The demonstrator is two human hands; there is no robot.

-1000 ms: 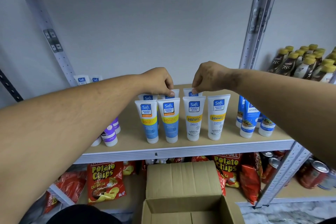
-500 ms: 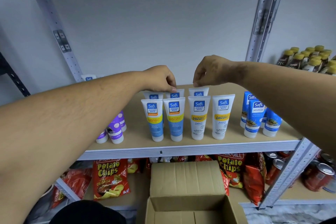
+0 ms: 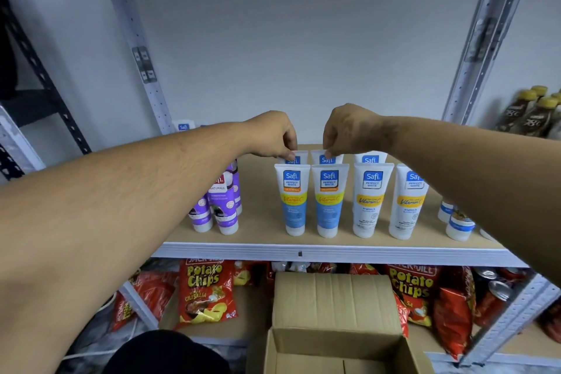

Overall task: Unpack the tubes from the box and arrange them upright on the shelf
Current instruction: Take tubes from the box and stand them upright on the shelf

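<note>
Nearest me, low in view, the box [image 3: 334, 352] sits with its flaps up and what I can see of its inside looks bare, so I judge the unpacking nearly done. Beyond it, on the shelf [image 3: 303, 252], the front row of tubes [image 3: 329, 200] stands upright on its caps, crimped ends up, long axes vertical and labels facing me; I guess they stand that way so the names read from the aisle. Behind that row, my left hand [image 3: 273, 136] pinches the crimped top of one back-row tube [image 3: 293, 158] and my right hand [image 3: 349, 133] pinches the next one [image 3: 326, 158], fingers curled down onto each seal. I hold them by the tops, I think, to seat each squarely behind its front neighbour without knocking it. Both point straight up, caps hidden. Purple tubes [image 3: 223, 206] stand to the left.
</note>
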